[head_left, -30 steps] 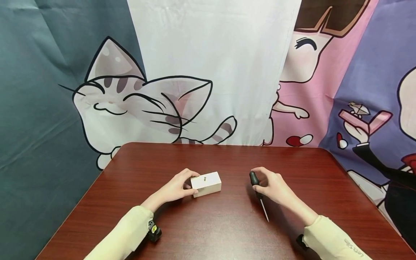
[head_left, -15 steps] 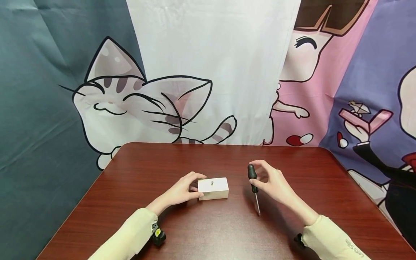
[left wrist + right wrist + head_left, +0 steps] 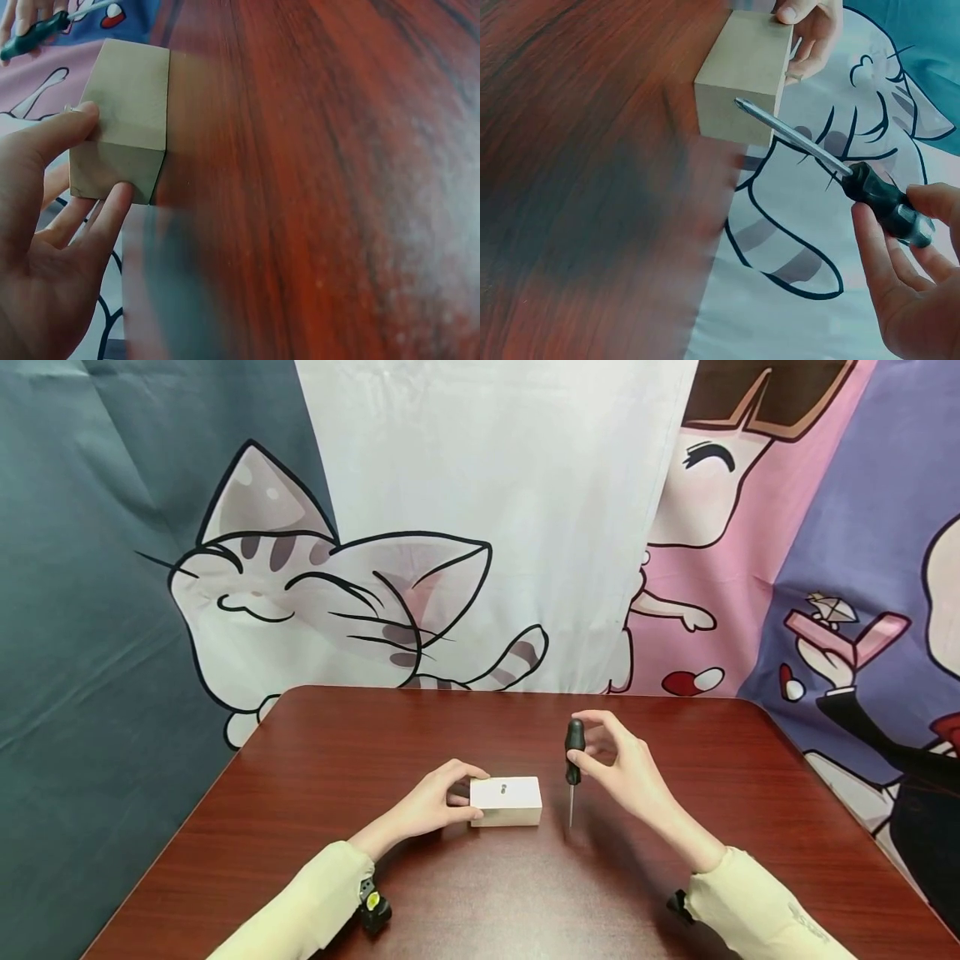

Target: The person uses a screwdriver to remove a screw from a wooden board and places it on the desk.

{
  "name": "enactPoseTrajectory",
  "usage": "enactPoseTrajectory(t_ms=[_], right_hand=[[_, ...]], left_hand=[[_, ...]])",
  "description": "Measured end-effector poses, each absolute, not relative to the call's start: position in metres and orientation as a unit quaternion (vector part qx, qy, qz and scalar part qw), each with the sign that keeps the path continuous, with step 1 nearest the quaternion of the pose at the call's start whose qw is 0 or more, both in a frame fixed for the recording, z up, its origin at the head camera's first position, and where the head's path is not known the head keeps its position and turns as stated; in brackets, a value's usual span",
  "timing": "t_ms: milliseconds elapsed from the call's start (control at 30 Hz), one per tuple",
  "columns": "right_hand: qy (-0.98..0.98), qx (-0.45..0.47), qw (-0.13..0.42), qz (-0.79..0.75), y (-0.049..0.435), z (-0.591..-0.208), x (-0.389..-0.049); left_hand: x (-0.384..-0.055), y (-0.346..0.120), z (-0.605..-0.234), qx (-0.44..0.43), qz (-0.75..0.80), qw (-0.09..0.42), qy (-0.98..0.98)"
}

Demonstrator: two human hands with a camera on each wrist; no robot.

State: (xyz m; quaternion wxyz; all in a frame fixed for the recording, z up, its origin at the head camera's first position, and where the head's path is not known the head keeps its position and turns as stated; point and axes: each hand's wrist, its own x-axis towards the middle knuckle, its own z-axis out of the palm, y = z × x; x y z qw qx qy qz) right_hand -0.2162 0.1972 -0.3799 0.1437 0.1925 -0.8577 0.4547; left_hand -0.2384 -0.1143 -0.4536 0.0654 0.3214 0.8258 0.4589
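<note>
A pale rectangular block (image 3: 506, 814) sits on the table in the middle of the head view. Two small screw-like bits (image 3: 503, 789) show on its top face. My left hand (image 3: 431, 802) grips the block's left end, thumb on the near side and fingers at the back. To the right of the block, my right hand (image 3: 626, 768) pinches a screwdriver (image 3: 574, 739) by its dark handle. Its shaft points almost straight down, the tip apart from the block in the head view. The right wrist view shows the bare metal shaft (image 3: 791, 135) overlapping the block's end face.
Both hands work over a reddish-brown wooden table (image 3: 360, 727). Behind its far edge hangs a cloth backdrop (image 3: 495, 460) printed with a cartoon cat and figures. A black wrist camera (image 3: 373, 906) is strapped below the left sleeve.
My left hand has slid the block rightward and slightly nearer, turning it straighter. My right hand has moved up and left, bringing the screwdriver from a slant to almost upright, closer to the block.
</note>
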Motion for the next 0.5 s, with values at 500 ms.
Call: enactPoseTrajectory(t_ms=[500], right_hand=[[-0.803,0.182,0.157,0.545,0.177,-0.369,-0.222]], left_hand=[[-0.235,-0.099,-0.455,0.333,0.463,0.083,0.817]])
